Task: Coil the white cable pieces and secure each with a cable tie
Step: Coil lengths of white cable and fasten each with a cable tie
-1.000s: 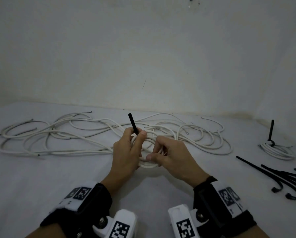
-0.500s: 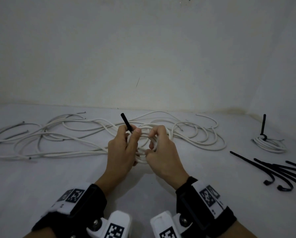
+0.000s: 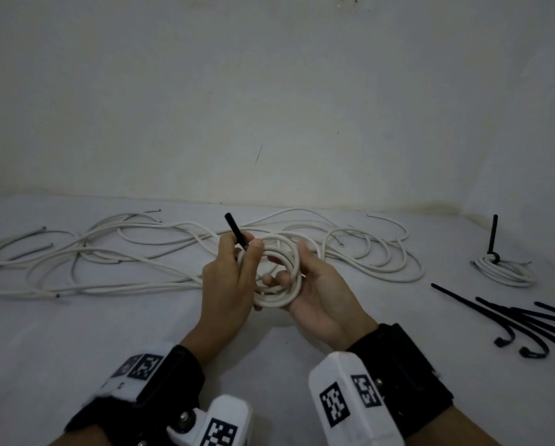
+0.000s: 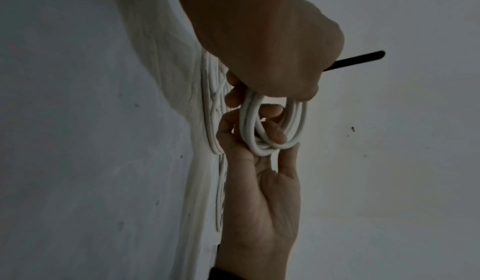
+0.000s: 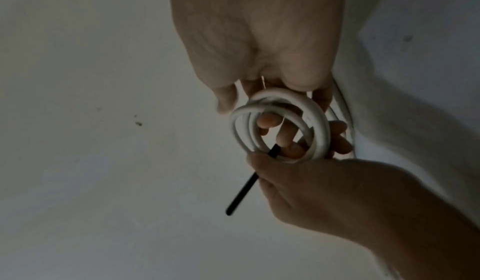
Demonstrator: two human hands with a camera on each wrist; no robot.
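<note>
A small coil of white cable (image 3: 281, 275) is held in the air between both hands over the white surface. My left hand (image 3: 234, 278) grips the coil's left side and pinches a black cable tie (image 3: 235, 231) against it, the tie's free end sticking up and away. My right hand (image 3: 318, 294) has turned palm up and cradles the coil's right side, fingers curled through the ring (image 5: 279, 127). The left wrist view shows the tie (image 4: 355, 59) jutting past my left knuckles and the coil (image 4: 272, 124) hanging on the right fingers.
Several loose white cable pieces (image 3: 108, 252) sprawl across the surface behind the hands. A finished coil with an upright black tie (image 3: 501, 268) lies at the far right. Spare black cable ties (image 3: 533, 323) lie in front of it. A white wall stands close behind.
My right hand rolled from knuckles-up to palm-up, and the coil now shows fully as a ring. The left hand kept its pinch on the tie.
</note>
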